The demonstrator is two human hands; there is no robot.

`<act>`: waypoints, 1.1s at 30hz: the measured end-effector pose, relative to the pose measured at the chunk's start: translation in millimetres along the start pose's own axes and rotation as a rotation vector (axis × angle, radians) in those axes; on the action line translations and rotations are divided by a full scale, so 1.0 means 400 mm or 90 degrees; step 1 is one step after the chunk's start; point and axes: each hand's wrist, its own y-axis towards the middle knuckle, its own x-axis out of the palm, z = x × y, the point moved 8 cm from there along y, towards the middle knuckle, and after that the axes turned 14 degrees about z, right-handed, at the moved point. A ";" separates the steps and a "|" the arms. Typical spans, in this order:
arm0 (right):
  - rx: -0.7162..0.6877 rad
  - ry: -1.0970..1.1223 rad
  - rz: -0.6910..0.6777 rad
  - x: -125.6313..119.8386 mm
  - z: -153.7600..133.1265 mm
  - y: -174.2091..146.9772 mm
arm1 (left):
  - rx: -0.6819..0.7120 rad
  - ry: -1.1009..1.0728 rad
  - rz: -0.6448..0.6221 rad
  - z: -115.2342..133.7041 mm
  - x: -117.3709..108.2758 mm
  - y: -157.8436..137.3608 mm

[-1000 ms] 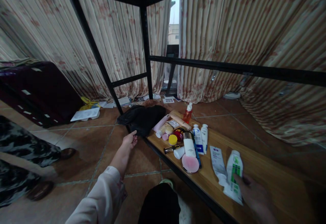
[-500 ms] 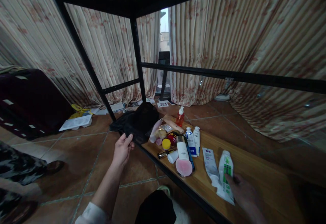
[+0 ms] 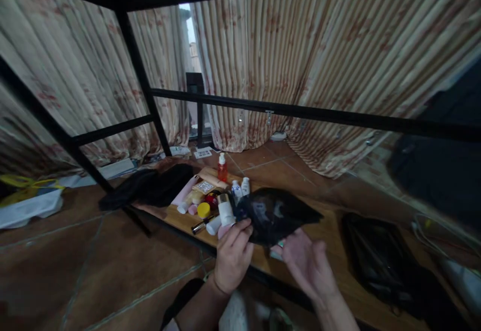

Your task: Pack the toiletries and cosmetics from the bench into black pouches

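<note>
My left hand [image 3: 233,256] is closed on the near left edge of a thin black bag [image 3: 280,216], which looks slightly glossy and blurred. My right hand [image 3: 310,266] is open, palm up, thumb apart, its fingertips at the bag's lower right edge. A bit of white and green packaging [image 3: 277,252] shows by those fingertips, mostly hidden. Left of the bag lie a white bottle [image 3: 225,211], a yellow-lidded jar [image 3: 203,210], a glittery palette [image 3: 205,186] and a pink tube [image 3: 187,190]. Two white tubes [image 3: 245,186] stick out behind the bag.
The items lie on a wooden shelf [image 3: 330,220] in a black metal frame [image 3: 233,101]. An orange pump bottle [image 3: 222,168] stands at the back. Black cloth [image 3: 161,185] lies left, a dark bag [image 3: 379,261] right. Striped curtains [image 3: 263,60] hang behind.
The view has swung right. My left hand has come from beside the black cloth to the middle, now holding the black bag. My right hand has left the white and green tube and opened.
</note>
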 end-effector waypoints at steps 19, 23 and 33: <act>-0.039 -0.103 0.237 -0.207 -0.062 0.057 | -0.695 -0.531 -0.251 -0.065 0.313 0.005; 0.027 -0.066 0.268 -0.223 -0.048 0.069 | -0.829 -0.585 -0.226 -0.076 0.344 -0.100; -0.078 -0.101 0.222 -0.175 -0.059 0.060 | -0.748 -0.437 -0.243 -0.077 0.340 -0.122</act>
